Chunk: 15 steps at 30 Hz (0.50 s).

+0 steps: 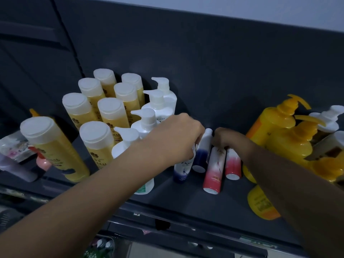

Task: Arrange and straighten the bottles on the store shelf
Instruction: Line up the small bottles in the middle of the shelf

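On the dark shelf (186, 200) stand small Dove bottles: a white-and-blue one (183, 169) in front, a second white-and-blue one (202, 149) behind it, and two white-and-pink ones (214, 170) (232, 164). My left hand (176, 135) is closed around the top of the front white-and-blue bottle. My right hand (227, 138) grips the tops of the pink bottles, with its fingertips hidden behind them.
Several yellow bottles with white caps (109, 112) and white pump bottles (147, 120) crowd the left. Large yellow pump bottles (283, 144) fill the right. A small pink bottle (43, 162) and a packet (14, 146) sit far left. A lower shelf edge (167, 229) runs below.
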### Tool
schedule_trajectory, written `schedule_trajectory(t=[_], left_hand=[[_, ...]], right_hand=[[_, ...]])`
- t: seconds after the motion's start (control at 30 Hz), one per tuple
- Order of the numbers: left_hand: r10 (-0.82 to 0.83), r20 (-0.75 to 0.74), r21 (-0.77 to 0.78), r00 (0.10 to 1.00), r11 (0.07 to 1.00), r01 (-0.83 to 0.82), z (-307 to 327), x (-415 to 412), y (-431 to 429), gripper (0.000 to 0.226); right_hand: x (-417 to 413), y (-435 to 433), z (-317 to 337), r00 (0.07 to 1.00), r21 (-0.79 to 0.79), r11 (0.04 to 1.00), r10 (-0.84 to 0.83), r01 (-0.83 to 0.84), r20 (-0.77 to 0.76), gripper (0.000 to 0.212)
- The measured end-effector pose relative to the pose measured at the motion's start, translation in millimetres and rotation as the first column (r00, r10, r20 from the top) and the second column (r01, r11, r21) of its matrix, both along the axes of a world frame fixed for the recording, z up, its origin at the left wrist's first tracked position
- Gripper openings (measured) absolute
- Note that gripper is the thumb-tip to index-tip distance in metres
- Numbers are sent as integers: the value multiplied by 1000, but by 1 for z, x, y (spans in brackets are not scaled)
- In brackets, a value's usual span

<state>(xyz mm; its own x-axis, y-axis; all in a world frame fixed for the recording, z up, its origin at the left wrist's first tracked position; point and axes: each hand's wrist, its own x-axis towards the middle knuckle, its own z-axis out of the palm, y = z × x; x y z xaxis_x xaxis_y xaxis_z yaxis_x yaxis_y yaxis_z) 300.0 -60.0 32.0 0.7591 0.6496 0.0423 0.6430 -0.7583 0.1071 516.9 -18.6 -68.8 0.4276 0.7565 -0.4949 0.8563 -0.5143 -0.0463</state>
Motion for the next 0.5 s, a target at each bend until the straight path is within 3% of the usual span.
schedule_trajectory(t=[0.17,0.27,0.5], left_hand=[[-2,30,-66,1000,998,4,-5,-5,5,26],[-15,19,-83,1000,996,17,-4,-8,5,28],[-54,9,-33,998,998,55,2,-11,1,22]], right_hand=[[-13,-22,45,998,129,991,-27,33,-54,23],[-28,-42,73,997,185,982,54,-43,-52,32],[-67,-96,109,970,197,963,210,-184,-124,30]])
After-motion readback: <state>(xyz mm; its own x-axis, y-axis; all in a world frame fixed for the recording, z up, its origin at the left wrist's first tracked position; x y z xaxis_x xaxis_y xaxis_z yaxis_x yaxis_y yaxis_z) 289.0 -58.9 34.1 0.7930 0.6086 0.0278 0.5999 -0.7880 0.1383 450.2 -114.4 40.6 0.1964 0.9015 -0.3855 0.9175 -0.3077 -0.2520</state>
